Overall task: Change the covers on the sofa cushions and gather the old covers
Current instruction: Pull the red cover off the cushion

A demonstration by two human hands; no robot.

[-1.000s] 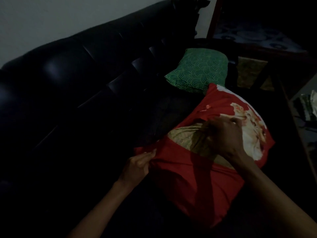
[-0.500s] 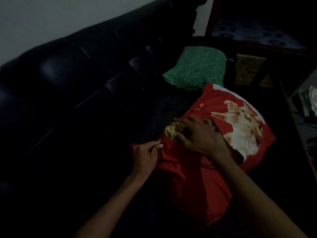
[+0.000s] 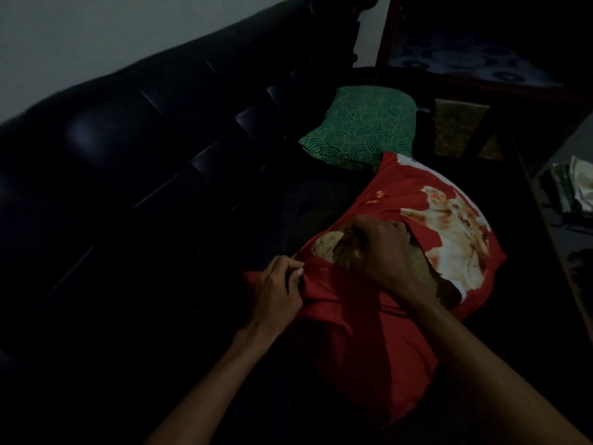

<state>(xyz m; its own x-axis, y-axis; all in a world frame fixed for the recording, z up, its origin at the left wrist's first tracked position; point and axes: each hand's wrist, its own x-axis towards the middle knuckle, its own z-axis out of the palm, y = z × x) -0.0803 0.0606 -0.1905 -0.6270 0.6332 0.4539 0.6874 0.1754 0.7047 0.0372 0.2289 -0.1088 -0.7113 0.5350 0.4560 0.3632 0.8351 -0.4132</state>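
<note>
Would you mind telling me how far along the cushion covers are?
Possibly done: a green wave-patterned cushion lies on the black sofa. In hand: the left hand pinches the red cat-print cover while the right hand grips the yellowish inner cushion at its opening. Gathering remains.

Looking down and forward from head height, one wide-angle view only, so nothing shared with a second camera. Facing along the seat of a dark sofa [image 3: 134, 162], its backrest running diagonally from lower left to upper centre, pale wall showing above it. Sitting close over the near seat edge: both forearms entering from the bottom edge, left hand [image 3: 277, 293] and right hand [image 3: 382, 248] filling the centre on a red cushion cover [image 3: 378, 342]. Reaching farther to a green cushion [image 3: 359, 130] at the far seat end. Dim lighting, edges bending slightly.
</note>
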